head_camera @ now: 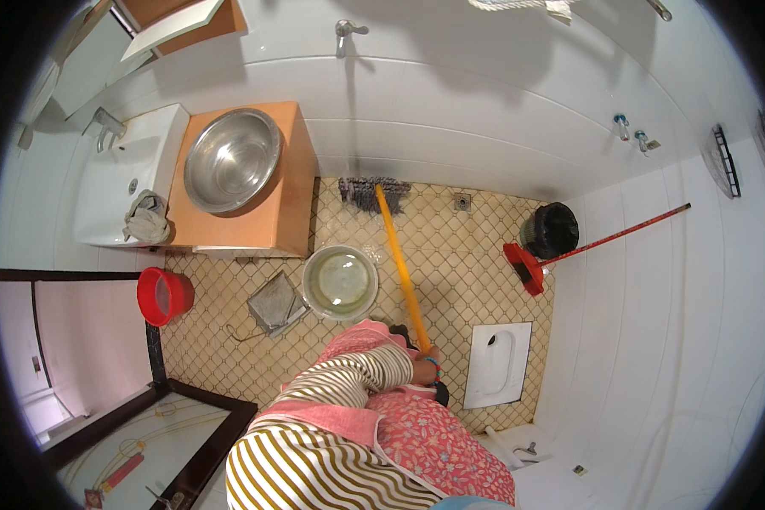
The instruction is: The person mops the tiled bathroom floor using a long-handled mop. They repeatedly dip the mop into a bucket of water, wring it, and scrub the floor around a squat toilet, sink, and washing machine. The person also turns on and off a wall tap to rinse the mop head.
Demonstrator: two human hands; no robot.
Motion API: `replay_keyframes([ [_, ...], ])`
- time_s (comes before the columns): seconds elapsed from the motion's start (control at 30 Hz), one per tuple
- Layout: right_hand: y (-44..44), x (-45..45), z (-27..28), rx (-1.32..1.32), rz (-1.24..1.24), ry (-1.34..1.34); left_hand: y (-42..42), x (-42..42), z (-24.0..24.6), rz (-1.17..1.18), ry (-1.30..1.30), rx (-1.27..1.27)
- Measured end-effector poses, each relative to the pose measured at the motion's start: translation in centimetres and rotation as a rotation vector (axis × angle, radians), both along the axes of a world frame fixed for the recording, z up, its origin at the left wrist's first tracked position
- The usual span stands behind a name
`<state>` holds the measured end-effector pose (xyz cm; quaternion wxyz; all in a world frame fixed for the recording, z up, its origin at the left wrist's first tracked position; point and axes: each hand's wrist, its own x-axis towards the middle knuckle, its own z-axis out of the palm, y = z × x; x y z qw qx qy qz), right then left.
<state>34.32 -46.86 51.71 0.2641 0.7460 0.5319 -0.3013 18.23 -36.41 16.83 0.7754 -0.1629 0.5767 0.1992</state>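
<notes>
My left hand [428,366], below a striped sleeve and with a beaded bracelet at the wrist, is closed around the upper end of a yellow mop handle [400,261]. The handle slants away to a grey string mop head [360,191], spread on the tiled floor [440,255] against the white wall. My right hand cannot be made out. Left of the handle, a round basin [343,284] of water stands on the floor, beside a metal dustpan [277,303]. A pink floral apron [427,433] covers my lap and partly hides the dark shoes.
A red bucket [162,296] stands by the doorway. A steel bowl [233,160] rests on the orange cabinet beside the sink [124,172], which has a cloth [146,220] on its edge. To the right are a squat toilet [498,363], a black-lined bin [553,229] and a red-handled broom [526,269].
</notes>
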Motion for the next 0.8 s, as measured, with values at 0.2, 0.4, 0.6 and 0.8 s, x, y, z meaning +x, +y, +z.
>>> replay_keyframes([
  [0.2,0.6,1.4,3.2,-0.036,0.047,-0.091,3.1,2.6,9.9,0.407,0.218,-0.087],
  [0.4,4.3,-1.7,10.8,0.124,0.305,-0.120,8.3,-2.1,14.0,0.411,0.060,0.082],
  [0.6,14.8,-15.0,9.8,0.676,0.438,0.344,16.3,-13.1,7.8,0.527,0.033,0.163],
  [0.8,18.1,-22.7,13.4,0.790,0.528,0.287,18.4,-18.1,6.3,0.689,-0.182,0.401],
])
